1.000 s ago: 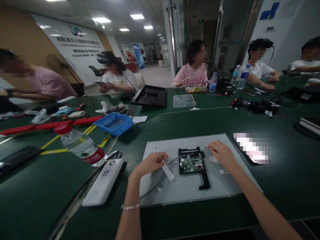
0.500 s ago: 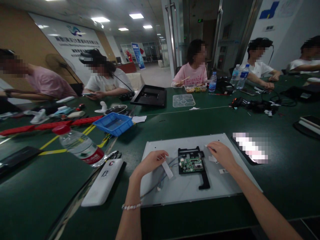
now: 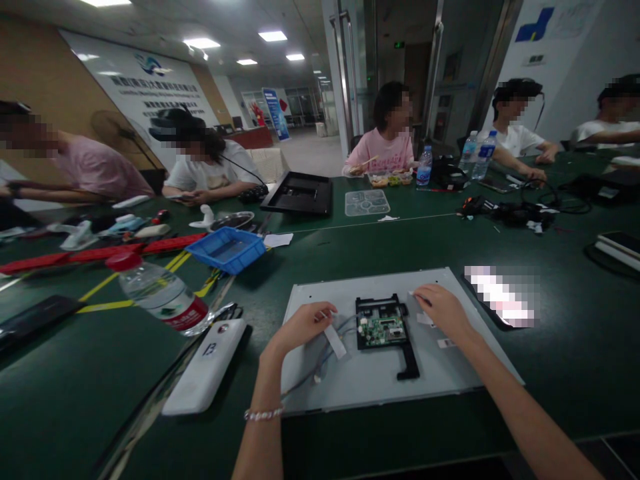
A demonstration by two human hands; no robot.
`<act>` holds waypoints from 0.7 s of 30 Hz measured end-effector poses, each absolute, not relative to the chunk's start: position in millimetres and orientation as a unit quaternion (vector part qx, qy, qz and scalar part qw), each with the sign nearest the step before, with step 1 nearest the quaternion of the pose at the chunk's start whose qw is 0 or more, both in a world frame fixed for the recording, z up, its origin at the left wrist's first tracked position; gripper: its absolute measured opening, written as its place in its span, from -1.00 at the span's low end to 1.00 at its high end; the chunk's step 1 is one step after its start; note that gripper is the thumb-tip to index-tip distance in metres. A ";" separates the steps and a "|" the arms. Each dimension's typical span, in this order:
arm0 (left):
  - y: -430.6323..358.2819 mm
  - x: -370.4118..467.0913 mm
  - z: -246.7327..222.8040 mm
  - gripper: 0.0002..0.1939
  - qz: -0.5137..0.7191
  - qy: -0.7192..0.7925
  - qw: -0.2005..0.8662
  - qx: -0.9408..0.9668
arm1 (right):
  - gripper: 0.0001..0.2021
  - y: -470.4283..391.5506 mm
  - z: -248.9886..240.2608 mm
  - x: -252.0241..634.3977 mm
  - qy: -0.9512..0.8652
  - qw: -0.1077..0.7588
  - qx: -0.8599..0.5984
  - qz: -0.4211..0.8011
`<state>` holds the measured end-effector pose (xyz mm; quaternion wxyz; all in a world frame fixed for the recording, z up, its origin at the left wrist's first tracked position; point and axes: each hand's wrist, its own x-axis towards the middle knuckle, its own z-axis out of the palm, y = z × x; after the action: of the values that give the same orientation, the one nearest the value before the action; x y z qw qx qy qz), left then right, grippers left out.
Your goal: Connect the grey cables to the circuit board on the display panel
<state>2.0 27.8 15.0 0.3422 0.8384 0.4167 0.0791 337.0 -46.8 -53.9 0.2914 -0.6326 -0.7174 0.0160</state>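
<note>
A flat pale grey panel (image 3: pixel 450 373) lies on the green table before me. Near its middle sits a black bracket (image 3: pixel 410 360) with a green circuit board (image 3: pixel 383 330). To the left of the board, my left hand (image 3: pixel 309 321) is closed over the panel, pinching a white strip (image 3: pixel 335 341) that hangs from its fingers. Grey cables (image 3: pixel 320 363) run from the board beneath that strip. On the right, my right hand (image 3: pixel 440 305) is closed, its fingertips pinched on a small white piece (image 3: pixel 412 293). White labels (image 3: pixel 447 343) are on the panel beside that hand.
A white power bank (image 3: pixel 206 367) and a tilted water bottle (image 3: pixel 165 293) lie left of the panel, a blue tray (image 3: pixel 227 250) behind them. A phone (image 3: pixel 500 297) lies to the right. Several people sit across the table (image 3: pixel 400 247).
Both hands hold nearly the same poses and places. The view has shifted very slightly. Across the table at the left, the person with a headset has leaned a little to the left.
</note>
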 end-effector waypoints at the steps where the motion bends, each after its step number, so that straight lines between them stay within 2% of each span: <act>1: 27.7 1.8 15.0 -0.72 0.080 0.417 0.344 0.838 | -0.78 -46.7 -54.4 337.1 -0.717 0.293 -0.633 0.016; 21: 28.4 2.9 13.2 -0.74 0.097 0.409 0.322 0.848 | -0.79 -46.8 -55.2 335.8 -0.714 0.300 -0.632 0.025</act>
<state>2.9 28.4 13.2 0.3219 0.8484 0.4089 0.0971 335.8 -46.8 -55.2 0.3004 -0.6324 -0.7136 0.0250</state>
